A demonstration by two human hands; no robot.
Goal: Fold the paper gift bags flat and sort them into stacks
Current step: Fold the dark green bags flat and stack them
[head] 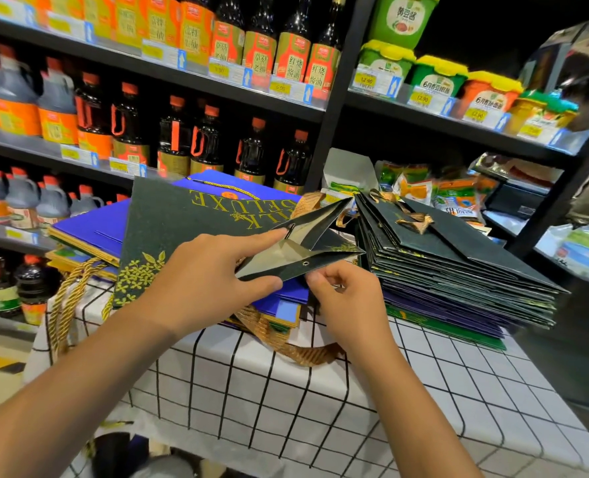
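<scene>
My left hand (203,277) pinches the green bag (182,232) at its open mouth, thumb under the near rim, forefinger stretched along the gusset. My right hand (348,298) curls its fingertips on the same rim by the eyelet. The bag lies on a blue bag (89,229) atop the left pile. It should handle light and stiff (coated card, creased, likely slick), best taken at the rims. Right of it sits the flat stack (458,267), ribbon handles on top, on the gridded worktop (320,408).
</scene>
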